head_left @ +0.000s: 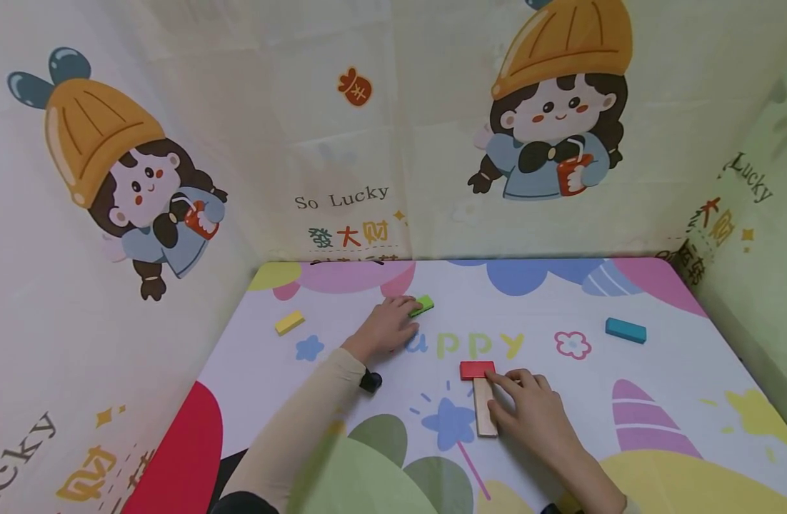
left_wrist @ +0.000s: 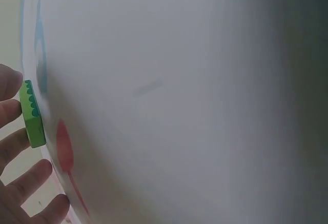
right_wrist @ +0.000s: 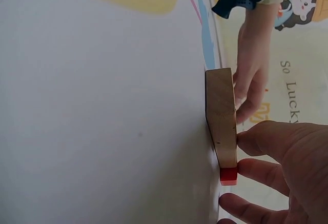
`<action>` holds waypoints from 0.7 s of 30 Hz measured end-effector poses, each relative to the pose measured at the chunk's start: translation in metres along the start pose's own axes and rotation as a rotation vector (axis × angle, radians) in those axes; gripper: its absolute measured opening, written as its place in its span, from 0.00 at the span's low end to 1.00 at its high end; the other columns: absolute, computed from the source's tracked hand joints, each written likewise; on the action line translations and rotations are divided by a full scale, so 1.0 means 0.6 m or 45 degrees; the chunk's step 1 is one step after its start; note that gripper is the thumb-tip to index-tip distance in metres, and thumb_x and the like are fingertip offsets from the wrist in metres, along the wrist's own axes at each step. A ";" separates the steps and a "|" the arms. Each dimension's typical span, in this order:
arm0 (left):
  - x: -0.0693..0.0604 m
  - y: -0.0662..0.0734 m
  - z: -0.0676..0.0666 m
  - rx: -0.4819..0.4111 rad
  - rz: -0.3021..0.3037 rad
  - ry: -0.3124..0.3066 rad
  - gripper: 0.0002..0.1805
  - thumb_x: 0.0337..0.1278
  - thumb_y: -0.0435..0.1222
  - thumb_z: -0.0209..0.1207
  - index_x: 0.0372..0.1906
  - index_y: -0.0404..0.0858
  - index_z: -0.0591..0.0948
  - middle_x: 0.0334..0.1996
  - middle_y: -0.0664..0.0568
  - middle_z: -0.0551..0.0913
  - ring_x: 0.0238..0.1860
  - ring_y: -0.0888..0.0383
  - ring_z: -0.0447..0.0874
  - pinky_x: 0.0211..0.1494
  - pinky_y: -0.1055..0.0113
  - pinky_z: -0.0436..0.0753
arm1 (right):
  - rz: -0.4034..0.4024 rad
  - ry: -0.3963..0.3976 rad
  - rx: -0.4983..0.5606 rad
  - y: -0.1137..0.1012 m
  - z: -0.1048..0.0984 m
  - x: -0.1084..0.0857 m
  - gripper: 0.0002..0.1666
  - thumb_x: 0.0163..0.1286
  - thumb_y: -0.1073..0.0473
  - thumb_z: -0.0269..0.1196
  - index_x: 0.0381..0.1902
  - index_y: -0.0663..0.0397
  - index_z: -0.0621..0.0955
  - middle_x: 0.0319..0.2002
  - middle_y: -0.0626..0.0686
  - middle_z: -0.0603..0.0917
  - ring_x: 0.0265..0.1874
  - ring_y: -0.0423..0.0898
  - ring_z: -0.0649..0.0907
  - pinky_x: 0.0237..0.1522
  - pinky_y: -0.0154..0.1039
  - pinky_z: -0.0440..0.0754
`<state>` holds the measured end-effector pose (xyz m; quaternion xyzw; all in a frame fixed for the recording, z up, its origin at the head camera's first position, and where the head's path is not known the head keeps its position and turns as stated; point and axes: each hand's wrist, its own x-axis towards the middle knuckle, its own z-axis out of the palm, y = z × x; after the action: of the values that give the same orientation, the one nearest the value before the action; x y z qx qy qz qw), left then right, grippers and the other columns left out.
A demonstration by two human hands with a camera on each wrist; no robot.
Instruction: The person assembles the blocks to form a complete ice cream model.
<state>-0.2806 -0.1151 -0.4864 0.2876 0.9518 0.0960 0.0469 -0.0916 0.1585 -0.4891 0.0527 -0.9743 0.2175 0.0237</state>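
A red block (head_left: 476, 370) lies crosswise against the far end of a plain wooden block (head_left: 485, 410), in a T shape. My right hand (head_left: 536, 412) is at their right side, its thumb by the wooden block and a fingertip at the red one; in the right wrist view these fingers (right_wrist: 261, 137) are spread and reach the blocks (right_wrist: 221, 116). Farther back, my left hand (head_left: 385, 330) has its fingers on a green block (head_left: 423, 306). The left wrist view shows the green block (left_wrist: 33, 115) touched by fingertips, the other fingers spread.
A yellow block (head_left: 290, 323) lies at the back left of the table, and a teal block (head_left: 625, 330) at the back right. Printed cloth walls stand behind and at both sides of the patterned tabletop (head_left: 522, 314).
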 end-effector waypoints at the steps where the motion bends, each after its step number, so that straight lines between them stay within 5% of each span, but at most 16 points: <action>1: 0.001 0.002 0.002 0.007 0.012 -0.003 0.26 0.76 0.48 0.54 0.74 0.48 0.72 0.75 0.50 0.70 0.75 0.48 0.65 0.73 0.46 0.72 | 0.000 0.002 0.002 0.000 0.000 0.000 0.30 0.64 0.50 0.73 0.65 0.44 0.83 0.51 0.58 0.81 0.50 0.60 0.79 0.48 0.64 0.80; 21: -0.005 0.056 0.016 0.041 0.157 -0.013 0.27 0.76 0.48 0.55 0.74 0.50 0.72 0.76 0.52 0.70 0.73 0.48 0.69 0.73 0.49 0.72 | 0.002 0.003 0.008 0.001 0.001 0.001 0.30 0.64 0.50 0.73 0.64 0.45 0.83 0.51 0.58 0.81 0.50 0.61 0.79 0.47 0.64 0.80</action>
<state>-0.2587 -0.0880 -0.4888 0.3470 0.9334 0.0821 0.0412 -0.0922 0.1586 -0.4896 0.0518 -0.9737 0.2205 0.0245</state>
